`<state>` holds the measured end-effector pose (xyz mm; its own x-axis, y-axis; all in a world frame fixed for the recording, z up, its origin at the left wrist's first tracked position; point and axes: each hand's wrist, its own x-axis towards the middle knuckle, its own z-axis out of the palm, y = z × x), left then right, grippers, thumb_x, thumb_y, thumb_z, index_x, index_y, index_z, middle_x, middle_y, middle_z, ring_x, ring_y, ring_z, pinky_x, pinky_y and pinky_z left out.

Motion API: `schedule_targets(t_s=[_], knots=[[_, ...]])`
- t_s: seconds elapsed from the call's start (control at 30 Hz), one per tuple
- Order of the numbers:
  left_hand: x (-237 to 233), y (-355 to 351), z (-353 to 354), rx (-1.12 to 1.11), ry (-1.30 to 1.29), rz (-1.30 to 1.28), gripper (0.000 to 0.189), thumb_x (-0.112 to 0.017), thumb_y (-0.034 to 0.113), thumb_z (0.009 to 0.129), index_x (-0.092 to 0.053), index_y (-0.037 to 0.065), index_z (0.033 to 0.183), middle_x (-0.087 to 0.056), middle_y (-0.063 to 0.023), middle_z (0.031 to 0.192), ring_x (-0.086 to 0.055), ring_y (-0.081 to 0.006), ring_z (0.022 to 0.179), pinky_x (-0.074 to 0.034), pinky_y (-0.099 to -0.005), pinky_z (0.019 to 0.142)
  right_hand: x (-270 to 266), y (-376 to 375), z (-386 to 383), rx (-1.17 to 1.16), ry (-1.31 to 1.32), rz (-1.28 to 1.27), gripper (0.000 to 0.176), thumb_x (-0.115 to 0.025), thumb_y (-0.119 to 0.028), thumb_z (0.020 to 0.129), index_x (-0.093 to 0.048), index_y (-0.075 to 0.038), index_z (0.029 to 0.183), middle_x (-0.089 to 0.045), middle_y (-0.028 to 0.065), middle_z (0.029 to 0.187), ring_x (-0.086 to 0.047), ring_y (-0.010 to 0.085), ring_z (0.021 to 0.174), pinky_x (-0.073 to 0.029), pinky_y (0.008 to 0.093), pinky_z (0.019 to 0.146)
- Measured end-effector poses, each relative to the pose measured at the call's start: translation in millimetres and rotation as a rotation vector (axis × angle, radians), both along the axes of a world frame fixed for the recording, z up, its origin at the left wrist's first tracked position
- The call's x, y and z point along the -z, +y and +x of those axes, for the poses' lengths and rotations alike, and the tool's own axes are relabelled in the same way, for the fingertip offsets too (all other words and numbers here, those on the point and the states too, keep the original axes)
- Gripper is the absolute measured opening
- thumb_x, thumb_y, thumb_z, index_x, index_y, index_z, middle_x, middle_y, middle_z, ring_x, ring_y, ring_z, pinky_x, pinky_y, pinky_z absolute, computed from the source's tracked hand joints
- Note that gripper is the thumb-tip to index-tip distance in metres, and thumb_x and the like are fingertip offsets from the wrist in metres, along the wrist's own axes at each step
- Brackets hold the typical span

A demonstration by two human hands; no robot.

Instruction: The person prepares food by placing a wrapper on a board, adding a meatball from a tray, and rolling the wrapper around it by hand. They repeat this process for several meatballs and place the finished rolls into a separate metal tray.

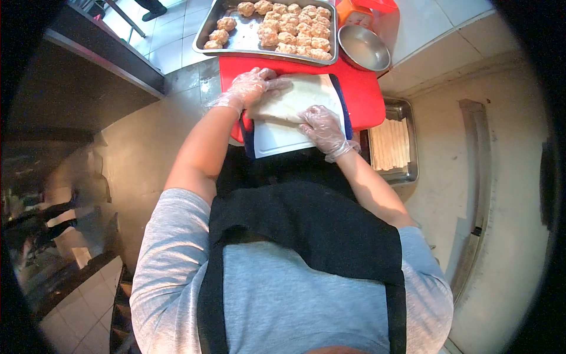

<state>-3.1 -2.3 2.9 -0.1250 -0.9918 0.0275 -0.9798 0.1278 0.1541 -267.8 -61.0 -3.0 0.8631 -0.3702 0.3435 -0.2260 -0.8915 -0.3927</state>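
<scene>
A pale, flat sheet [283, 105] lies on a white board [277, 140] with dark blue edges, on the red surface. My left hand [253, 87], in a clear plastic glove, rests with its fingers stretched over the sheet's upper left part. Also gloved, my right hand [321, 125] has its fingers bent at the sheet's lower right edge, pressing or pinching it. Whether the sheet is one layer or folded I cannot make out.
Beyond the board, a metal tray [242, 42] holds several lumpy orange-brown balls. A metal bowl [364, 48] with liquid stands right of it, near an orange container [355, 15]. At right, a deep metal pan [411, 141] holds pale strips. A person's dark shoe [154, 13] shows at top left.
</scene>
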Motion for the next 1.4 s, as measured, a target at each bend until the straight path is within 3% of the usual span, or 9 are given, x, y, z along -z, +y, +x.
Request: schedule_targets(t_s=[0.13, 0.27, 0.3, 0.93, 1.03, 1.13, 1.23, 1.33, 1.4], knots=[[-11, 3, 1, -0.001, 0.009, 0.064, 0.038, -0.048, 0.044, 0.096, -0.051, 0.046, 0.134, -0.05, -0.0071, 0.134, -0.048, -0.0323, 0.122, -0.043, -0.0445, 0.101, -17, -11, 11, -0.077, 0.289, 0.091, 0.041, -0.066, -0.034, 0.079, -0.066, -0.003, 0.105, -0.062, 0.016, 0.094, -0.058, 0.0352, 0.096, -0.044, 0.0449, 0.091], [-7, 3, 4, -0.007, 0.065, 0.071, 0.038, -0.048, 0.045, 0.096, -0.051, 0.046, 0.134, -0.05, -0.0076, 0.134, -0.048, -0.0335, 0.122, -0.042, -0.0456, 0.102, 0, 13, 55, -0.128, -0.014, -0.051, 0.036, -0.065, -0.031, 0.08, -0.065, -0.003, 0.102, -0.061, 0.0179, 0.095, -0.058, 0.0369, 0.096, -0.044, 0.0466, 0.089], [-4, 2, 5, -0.003, 0.068, 0.058, 0.038, -0.048, 0.045, 0.096, -0.051, 0.046, 0.134, -0.05, -0.0077, 0.134, -0.048, -0.0335, 0.122, -0.042, -0.0456, 0.102, -1, 14, 57, -0.093, 0.226, 0.123, 0.03, -0.067, -0.027, 0.076, -0.063, -0.005, 0.096, -0.06, 0.0186, 0.101, -0.055, 0.036, 0.104, -0.043, 0.0451, 0.093], [11, -2, 11, -0.012, 0.082, -0.048, 0.037, -0.052, 0.039, 0.093, -0.056, 0.045, 0.13, -0.054, -0.0063, 0.129, -0.052, -0.0317, 0.118, -0.044, -0.0433, 0.101, 1, 34, 85, -0.144, 0.069, 0.178, 0.029, -0.067, -0.024, 0.081, -0.066, -0.005, 0.102, -0.064, 0.0167, 0.096, -0.059, 0.0358, 0.096, -0.046, 0.046, 0.088], [15, -4, 14, 0.011, 0.045, -0.04, 0.038, -0.052, 0.039, 0.093, -0.055, 0.044, 0.13, -0.054, -0.0072, 0.13, -0.051, -0.0316, 0.12, -0.044, -0.0426, 0.101, -5, 27, 86, -0.196, 0.205, 0.269, 0.029, -0.065, -0.024, 0.082, -0.064, -0.004, 0.103, -0.062, 0.0173, 0.099, -0.058, 0.0365, 0.096, -0.046, 0.0467, 0.087], [-2, -6, 5, -0.035, 0.019, 0.067, 0.04, -0.051, 0.038, 0.093, -0.054, 0.043, 0.132, -0.051, -0.0099, 0.135, -0.049, -0.0316, 0.124, -0.041, -0.0422, 0.104, 1, 40, 93, -0.119, 0.052, 0.112, 0.025, -0.063, -0.021, 0.082, -0.062, -0.004, 0.101, -0.061, 0.0174, 0.1, -0.058, 0.0369, 0.096, -0.046, 0.0474, 0.087], [-2, -6, 3, -0.141, 0.088, 0.19, 0.046, -0.047, 0.048, 0.095, -0.052, 0.031, 0.137, -0.045, -0.0153, 0.142, -0.044, -0.0345, 0.13, -0.036, -0.0445, 0.109, 21, 40, 97, -0.138, 0.14, 0.114, 0.026, -0.06, -0.017, 0.082, -0.065, -0.008, 0.107, -0.063, 0.0152, 0.102, -0.058, 0.0343, 0.099, -0.046, 0.0463, 0.088], [-7, -8, 7, -0.4, 0.515, 0.173, 0.069, -0.058, 0.066, 0.08, -0.063, 0.012, 0.122, -0.059, -0.0201, 0.123, -0.054, -0.0364, 0.117, -0.04, -0.0436, 0.104, -8, 38, 100, -0.209, 0.182, 0.192, 0.036, -0.064, -0.02, 0.081, -0.063, -0.007, 0.115, -0.062, 0.0163, 0.113, -0.056, 0.0352, 0.106, -0.043, 0.0479, 0.095], [-15, -4, 7, -0.365, 0.475, 0.155, 0.058, -0.055, 0.063, 0.084, -0.063, 0.016, 0.118, -0.06, -0.0178, 0.119, -0.056, -0.0365, 0.114, -0.042, -0.0453, 0.1, 33, 34, 89, -0.207, 0.066, -0.022, 0.045, -0.067, -0.019, 0.08, -0.057, -0.006, 0.122, -0.056, 0.022, 0.12, -0.05, 0.0395, 0.114, -0.042, 0.0496, 0.095]])
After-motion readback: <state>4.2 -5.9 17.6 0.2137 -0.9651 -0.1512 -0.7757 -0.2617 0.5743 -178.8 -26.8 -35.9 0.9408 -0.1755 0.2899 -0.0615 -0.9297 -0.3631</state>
